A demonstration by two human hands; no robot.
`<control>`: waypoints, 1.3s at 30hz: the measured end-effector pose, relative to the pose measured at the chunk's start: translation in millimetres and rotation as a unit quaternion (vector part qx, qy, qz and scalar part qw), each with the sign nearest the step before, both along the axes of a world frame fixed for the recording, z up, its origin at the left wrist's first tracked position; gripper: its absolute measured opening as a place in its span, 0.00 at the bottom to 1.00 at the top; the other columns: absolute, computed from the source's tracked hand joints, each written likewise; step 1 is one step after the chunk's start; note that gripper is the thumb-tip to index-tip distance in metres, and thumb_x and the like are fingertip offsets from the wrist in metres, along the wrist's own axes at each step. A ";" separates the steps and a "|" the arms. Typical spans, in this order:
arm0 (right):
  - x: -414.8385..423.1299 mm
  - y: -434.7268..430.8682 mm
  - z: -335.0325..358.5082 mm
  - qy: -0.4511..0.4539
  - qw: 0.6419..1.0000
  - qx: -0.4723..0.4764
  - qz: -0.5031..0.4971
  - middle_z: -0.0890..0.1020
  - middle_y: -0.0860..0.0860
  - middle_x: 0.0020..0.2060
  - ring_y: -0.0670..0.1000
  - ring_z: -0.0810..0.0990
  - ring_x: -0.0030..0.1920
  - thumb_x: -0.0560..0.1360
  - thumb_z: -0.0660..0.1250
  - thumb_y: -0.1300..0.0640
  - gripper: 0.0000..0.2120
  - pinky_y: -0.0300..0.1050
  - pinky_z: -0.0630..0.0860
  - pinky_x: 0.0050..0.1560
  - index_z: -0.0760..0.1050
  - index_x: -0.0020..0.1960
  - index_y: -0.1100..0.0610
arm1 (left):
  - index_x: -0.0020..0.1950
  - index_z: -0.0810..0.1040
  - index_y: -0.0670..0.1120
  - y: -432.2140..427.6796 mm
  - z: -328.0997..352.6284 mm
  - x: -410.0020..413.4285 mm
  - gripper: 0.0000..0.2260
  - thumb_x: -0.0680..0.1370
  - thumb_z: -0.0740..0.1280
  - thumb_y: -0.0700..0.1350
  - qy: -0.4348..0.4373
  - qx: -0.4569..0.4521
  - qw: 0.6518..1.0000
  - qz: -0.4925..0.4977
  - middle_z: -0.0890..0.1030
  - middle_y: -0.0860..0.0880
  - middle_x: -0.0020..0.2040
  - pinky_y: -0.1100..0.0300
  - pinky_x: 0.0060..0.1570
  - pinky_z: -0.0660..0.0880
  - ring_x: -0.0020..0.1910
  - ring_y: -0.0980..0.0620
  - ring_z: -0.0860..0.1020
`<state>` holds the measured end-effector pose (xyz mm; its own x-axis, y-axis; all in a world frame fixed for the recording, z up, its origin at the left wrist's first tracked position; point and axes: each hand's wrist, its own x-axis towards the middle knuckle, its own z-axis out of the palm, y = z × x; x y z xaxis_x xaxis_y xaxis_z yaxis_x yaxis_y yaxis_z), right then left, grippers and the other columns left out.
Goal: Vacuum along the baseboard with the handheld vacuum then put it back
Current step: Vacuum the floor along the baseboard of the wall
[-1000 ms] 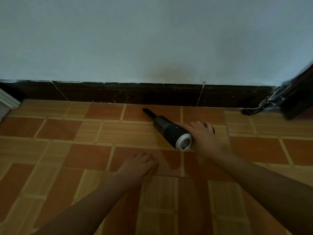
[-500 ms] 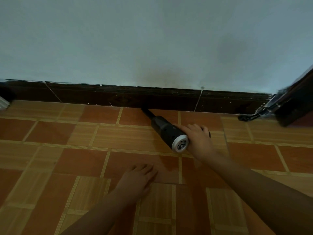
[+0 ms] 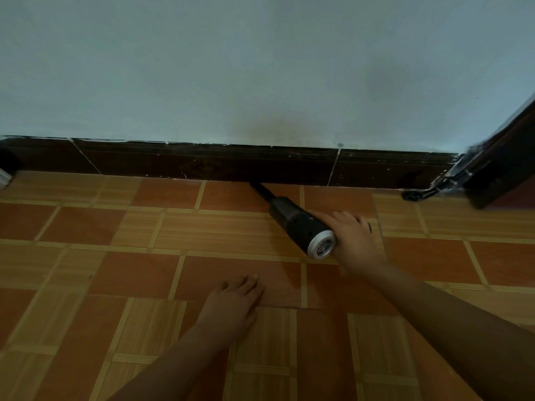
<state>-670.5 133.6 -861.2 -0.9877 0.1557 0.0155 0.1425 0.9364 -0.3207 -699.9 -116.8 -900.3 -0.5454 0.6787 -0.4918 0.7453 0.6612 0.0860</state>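
The black handheld vacuum [image 3: 295, 219] with a silver vented rear cap lies low over the tiled floor, angled up-left. Its thin nozzle tip touches the foot of the dark brown baseboard [image 3: 202, 163]. My right hand [image 3: 351, 237] is wrapped around the vacuum's handle at its rear, hiding the grip. My left hand [image 3: 231, 305] rests flat on the floor tiles, fingers apart, below and left of the vacuum.
A pale blue wall [image 3: 260, 68] rises above the baseboard, with a brownish stain over the nozzle. A dark door edge [image 3: 500, 166] with a black stopper at its foot stands at the right. A white object [image 3: 4, 180] sits at the far left.
The vacuum has moved forward, so its nozzle went from the open tile to the baseboard's foot. My right hand went with it. My left hand stayed planted on the floor.
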 end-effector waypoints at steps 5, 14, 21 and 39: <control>13.2 10.8 0.5 0.007 1.000 0.004 -0.015 0.76 0.49 0.55 0.51 0.69 0.60 0.72 0.66 0.55 0.28 0.49 0.55 0.63 0.62 0.70 0.46 | 0.76 0.49 0.53 1.7 2.4 1.6 0.23 0.82 0.50 0.51 0.007 -0.003 1.000 0.007 0.49 0.52 0.78 0.51 0.73 0.51 0.76 0.52 0.50; 43.0 31.0 5.7 0.012 0.999 -0.020 -0.045 0.76 0.51 0.58 0.52 0.68 0.63 0.70 0.69 0.56 0.28 0.52 0.54 0.66 0.65 0.68 0.50 | 0.76 0.53 0.52 7.7 7.5 4.8 0.22 0.82 0.49 0.51 0.028 -0.009 0.999 0.013 0.52 0.51 0.77 0.50 0.73 0.50 0.76 0.52 0.52; 53.4 34.1 3.3 0.035 0.997 -0.028 -0.065 0.78 0.51 0.52 0.53 0.71 0.59 0.70 0.70 0.57 0.27 0.53 0.55 0.63 0.67 0.67 0.51 | 0.76 0.52 0.51 7.1 6.2 5.2 0.22 0.82 0.50 0.50 0.026 -0.006 1.000 0.016 0.52 0.51 0.77 0.50 0.72 0.50 0.76 0.51 0.52; -10.6 -27.6 0.9 0.015 1.000 -0.007 0.013 0.76 0.50 0.53 0.52 0.70 0.58 0.72 0.67 0.56 0.28 0.50 0.52 0.65 0.62 0.70 0.48 | 0.75 0.57 0.49 8.1 10.6 2.3 0.21 0.81 0.50 0.50 0.042 -0.008 0.999 -0.010 0.57 0.47 0.76 0.45 0.71 0.49 0.74 0.48 0.57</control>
